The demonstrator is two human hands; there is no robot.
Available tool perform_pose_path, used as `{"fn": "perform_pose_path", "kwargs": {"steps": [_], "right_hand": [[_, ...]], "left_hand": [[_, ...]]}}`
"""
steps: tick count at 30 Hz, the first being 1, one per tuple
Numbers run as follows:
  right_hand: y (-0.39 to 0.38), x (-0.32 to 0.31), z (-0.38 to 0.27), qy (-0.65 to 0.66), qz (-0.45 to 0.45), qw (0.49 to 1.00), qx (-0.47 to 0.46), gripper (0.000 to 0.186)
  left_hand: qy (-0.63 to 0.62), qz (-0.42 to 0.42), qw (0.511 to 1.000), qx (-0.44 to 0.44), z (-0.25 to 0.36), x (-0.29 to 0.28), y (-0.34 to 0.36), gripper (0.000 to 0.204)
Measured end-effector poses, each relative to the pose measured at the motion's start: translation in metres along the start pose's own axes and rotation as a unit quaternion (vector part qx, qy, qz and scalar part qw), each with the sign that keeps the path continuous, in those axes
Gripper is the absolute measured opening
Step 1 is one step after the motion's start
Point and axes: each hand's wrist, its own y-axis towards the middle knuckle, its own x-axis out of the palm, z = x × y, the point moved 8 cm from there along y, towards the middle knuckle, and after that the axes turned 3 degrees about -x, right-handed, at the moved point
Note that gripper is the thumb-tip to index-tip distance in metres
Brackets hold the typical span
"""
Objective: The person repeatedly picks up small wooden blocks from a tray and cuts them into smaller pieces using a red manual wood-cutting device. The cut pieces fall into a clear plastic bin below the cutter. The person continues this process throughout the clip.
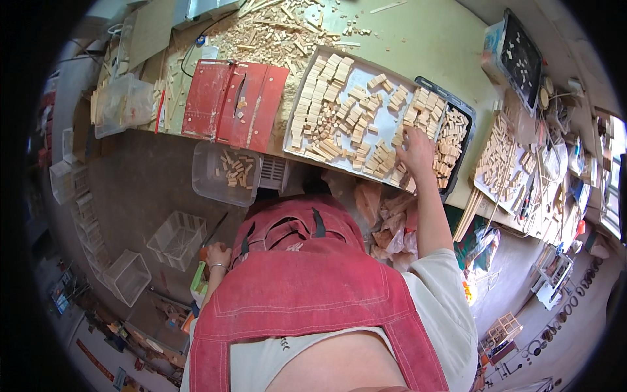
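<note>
My right hand (416, 150) reaches over a shallow white tray (361, 83) on the bench. Its bent fingers are closed at a small wooden block among the rows on the tray's right side; the fingertips partly hide it. Many pale wooden blocks (324, 81) stand in rows on the left of the tray, with looser groups in the middle. Down at my left side, beside the red apron (294, 274), hangs my left hand (217, 255) with a band at the wrist. Its fingers are curled in, and what they hold, if anything, is hidden.
A black tray (467, 134) with more blocks touches the white tray's right end. Left of it lies a red slotted machine plate (235, 104), with offcuts (268, 36) heaped behind. Below the bench edge sits a clear bin (212, 186) with blocks. White crates (176, 240) stand on the floor.
</note>
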Motion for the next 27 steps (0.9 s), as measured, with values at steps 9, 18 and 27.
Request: {"fn": "perform_pose_path", "kwargs": {"steps": [9, 18, 27], "right_hand": [[0.0, 0.002, 0.0, 0.011, -0.004, 1.0, -0.009, 0.051], [0.014, 0.003, 0.0, -0.015, -0.058, 0.998, 0.002, 0.045], [0.003, -0.03, -0.027, 0.049, 0.044, 0.997, -0.045, 0.047]], "left_hand": [[0.004, 0.0, 1.0, 0.008, 0.003, -0.005, -0.004, 0.041], [0.013, -0.001, 1.0, 0.011, 0.009, -0.004, -0.004, 0.038], [-0.029, 0.036, 0.999, 0.023, 0.013, -0.02, 0.004, 0.037]]}}
